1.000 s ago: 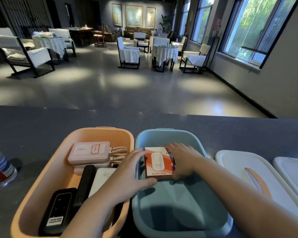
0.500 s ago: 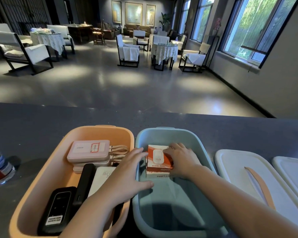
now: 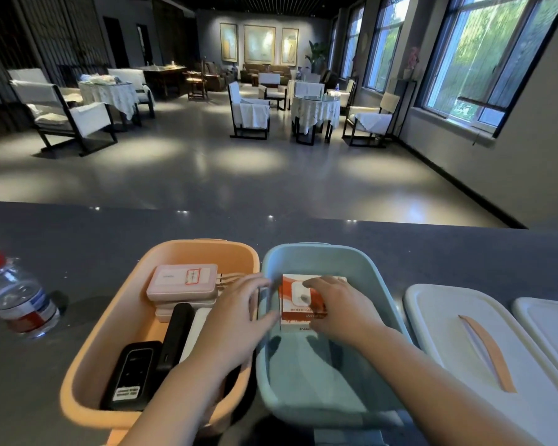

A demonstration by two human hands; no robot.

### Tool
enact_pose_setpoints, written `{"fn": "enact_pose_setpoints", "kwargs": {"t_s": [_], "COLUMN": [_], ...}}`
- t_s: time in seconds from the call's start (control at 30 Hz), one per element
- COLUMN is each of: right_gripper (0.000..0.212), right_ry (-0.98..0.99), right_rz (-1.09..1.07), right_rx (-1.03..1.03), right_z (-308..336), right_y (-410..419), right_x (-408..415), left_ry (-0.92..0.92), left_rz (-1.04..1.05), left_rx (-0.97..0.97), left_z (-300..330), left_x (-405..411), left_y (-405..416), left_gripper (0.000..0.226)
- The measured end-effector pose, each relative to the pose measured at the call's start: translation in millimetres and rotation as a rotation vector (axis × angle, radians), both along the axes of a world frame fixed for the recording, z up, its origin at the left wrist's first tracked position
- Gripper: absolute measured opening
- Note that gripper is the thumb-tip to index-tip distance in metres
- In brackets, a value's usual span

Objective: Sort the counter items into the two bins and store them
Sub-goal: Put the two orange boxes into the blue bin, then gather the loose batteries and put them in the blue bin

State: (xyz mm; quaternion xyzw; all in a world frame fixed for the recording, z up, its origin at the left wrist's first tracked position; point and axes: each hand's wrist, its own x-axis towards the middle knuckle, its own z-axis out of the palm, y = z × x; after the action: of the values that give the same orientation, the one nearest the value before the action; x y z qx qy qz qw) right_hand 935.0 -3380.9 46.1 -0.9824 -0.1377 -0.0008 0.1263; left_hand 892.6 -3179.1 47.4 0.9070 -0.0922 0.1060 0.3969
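Note:
An orange-and-white box [image 3: 287,304] lies at the far end of the blue bin [image 3: 384,284]. My right hand [image 3: 342,313] sits on top of it, fingers curved over its face and thumb at its near edge. My left hand [image 3: 236,317] reaches across the shared rim, and its fingers and thumb bracket the box's left edge. The orange bin [image 3: 87,365] to the left holds a pink power bank [image 3: 181,278] stacked on another, a black power bank [image 3: 176,336] and a black device [image 3: 132,375]. My left arm hides a white item in it.
Two white lids lie on the dark counter [image 3: 432,252] right of the blue bin, the nearer lid [image 3: 448,317] with an orange strap, the other lid [image 3: 548,323] at the frame edge. A water bottle [image 3: 16,297] with a red cap stands at the far left.
The box has gone down and toward the far end of the blue bin. My right hand slid from its right side onto its top. My left hand followed along the rim.

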Motion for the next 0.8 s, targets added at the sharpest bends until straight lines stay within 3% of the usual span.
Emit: {"fn": "enact_pose_setpoints", "kwargs": {"t_s": [0.33,0.53,0.8], "right_gripper": [0.051,0.054,0.06], "right_ry": [-0.198,-0.186,-0.141], "right_rz": [0.433,0.754,1.021], "right_rx": [0.065,0.151,0.195], "right_z": [46,53,54], "right_y": [71,153,266], "right_x": [-72,-124,-214], "left_ry": [-0.155,-0.05,0.05], "left_rz": [0.491,0.938,1.316], "left_rx": [0.001,0.182,0.127], "left_z": [16,15,20], "left_x": [-95,-203,-341], "left_y": [36,97,175], "left_gripper": [0.025,0.046,0.051]}}
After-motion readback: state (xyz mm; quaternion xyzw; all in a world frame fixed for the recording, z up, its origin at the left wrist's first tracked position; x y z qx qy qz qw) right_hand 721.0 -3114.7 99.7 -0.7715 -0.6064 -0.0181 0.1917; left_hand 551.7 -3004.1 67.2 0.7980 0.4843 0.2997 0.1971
